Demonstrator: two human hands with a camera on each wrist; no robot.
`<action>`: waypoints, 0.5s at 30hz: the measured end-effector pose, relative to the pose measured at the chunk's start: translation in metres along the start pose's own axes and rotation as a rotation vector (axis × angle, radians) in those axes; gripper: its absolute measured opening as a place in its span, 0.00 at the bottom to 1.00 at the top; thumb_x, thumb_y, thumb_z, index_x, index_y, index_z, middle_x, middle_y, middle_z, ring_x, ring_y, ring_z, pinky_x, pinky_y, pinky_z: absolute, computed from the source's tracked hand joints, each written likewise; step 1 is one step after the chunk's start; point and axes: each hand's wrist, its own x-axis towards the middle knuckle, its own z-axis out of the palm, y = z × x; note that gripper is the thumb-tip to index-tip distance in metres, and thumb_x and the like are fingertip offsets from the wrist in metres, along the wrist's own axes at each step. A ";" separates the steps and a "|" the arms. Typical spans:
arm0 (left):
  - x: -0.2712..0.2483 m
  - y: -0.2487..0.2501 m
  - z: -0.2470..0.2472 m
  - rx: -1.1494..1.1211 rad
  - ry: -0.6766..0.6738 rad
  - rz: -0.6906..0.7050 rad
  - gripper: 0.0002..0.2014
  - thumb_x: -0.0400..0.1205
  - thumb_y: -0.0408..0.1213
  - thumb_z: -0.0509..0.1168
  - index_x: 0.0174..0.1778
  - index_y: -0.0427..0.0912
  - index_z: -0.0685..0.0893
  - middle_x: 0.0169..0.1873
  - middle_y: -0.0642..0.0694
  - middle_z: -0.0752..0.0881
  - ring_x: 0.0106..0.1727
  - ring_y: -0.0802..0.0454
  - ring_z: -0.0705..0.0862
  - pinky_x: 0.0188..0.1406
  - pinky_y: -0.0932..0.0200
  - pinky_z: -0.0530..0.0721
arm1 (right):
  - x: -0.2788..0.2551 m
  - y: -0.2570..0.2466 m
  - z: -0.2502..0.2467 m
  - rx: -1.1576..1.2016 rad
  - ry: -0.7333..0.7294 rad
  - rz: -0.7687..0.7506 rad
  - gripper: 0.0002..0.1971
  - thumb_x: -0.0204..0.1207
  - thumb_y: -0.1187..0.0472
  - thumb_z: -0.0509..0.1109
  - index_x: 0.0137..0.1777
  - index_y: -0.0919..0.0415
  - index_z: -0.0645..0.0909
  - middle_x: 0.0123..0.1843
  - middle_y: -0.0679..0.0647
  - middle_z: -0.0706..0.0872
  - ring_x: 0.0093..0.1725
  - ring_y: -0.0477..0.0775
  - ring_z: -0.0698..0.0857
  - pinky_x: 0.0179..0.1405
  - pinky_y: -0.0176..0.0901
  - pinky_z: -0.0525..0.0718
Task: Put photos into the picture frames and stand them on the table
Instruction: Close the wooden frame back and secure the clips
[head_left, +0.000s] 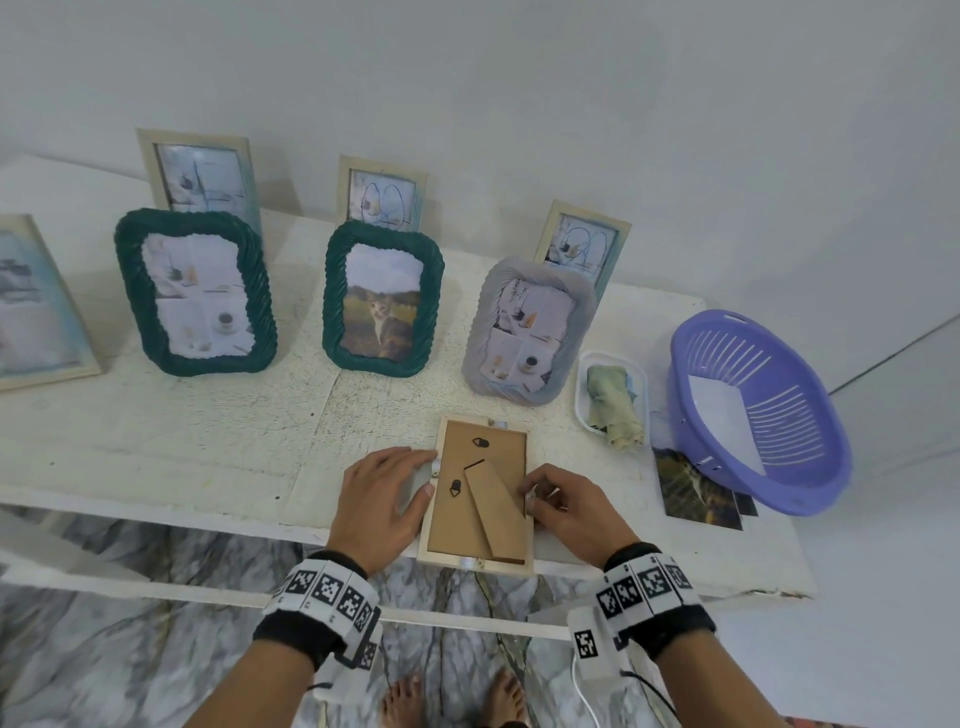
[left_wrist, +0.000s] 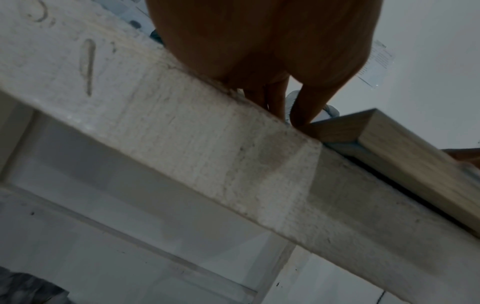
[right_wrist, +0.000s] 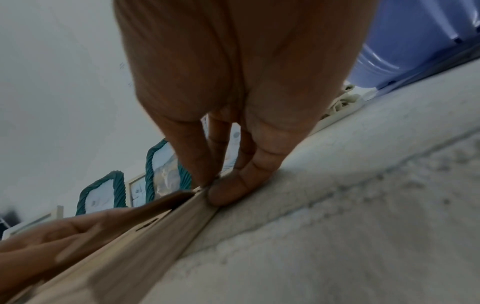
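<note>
Head view: hands (head_left: 382, 501) (head_left: 571, 506) flank face-down rectangular wooden frame (head_left: 478, 493), cardboard back

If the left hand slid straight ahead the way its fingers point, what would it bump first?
Probably the grey ribbed picture frame standing beyond the face-down wooden frame; the left hand points up-right, though depth is unclear.

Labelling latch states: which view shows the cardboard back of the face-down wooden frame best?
The head view: the whole cardboard back shows from above, with stand flap, two black hangers and edge clips. The right wrist view catches only a brown sliver above the frame's side rail. The left wrist view shows just a frame corner, no backing.
</note>
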 end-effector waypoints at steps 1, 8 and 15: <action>0.000 0.001 0.000 0.000 -0.002 -0.001 0.24 0.79 0.56 0.53 0.69 0.55 0.81 0.60 0.68 0.76 0.68 0.59 0.72 0.64 0.59 0.60 | 0.001 0.001 -0.002 0.011 -0.033 -0.006 0.11 0.75 0.64 0.71 0.45 0.44 0.84 0.38 0.52 0.84 0.34 0.47 0.81 0.47 0.51 0.87; -0.001 0.002 -0.001 -0.002 0.001 -0.002 0.25 0.79 0.55 0.53 0.68 0.53 0.82 0.60 0.66 0.78 0.67 0.58 0.73 0.66 0.56 0.62 | 0.006 0.001 -0.010 0.072 -0.140 -0.001 0.09 0.76 0.69 0.72 0.50 0.54 0.85 0.37 0.45 0.82 0.33 0.45 0.82 0.44 0.39 0.84; 0.000 0.000 0.000 0.000 -0.001 0.005 0.24 0.80 0.55 0.54 0.68 0.53 0.82 0.61 0.59 0.84 0.67 0.55 0.75 0.65 0.52 0.65 | 0.013 -0.003 -0.002 -0.121 -0.043 -0.025 0.04 0.77 0.59 0.72 0.46 0.50 0.79 0.35 0.45 0.77 0.32 0.41 0.74 0.38 0.30 0.76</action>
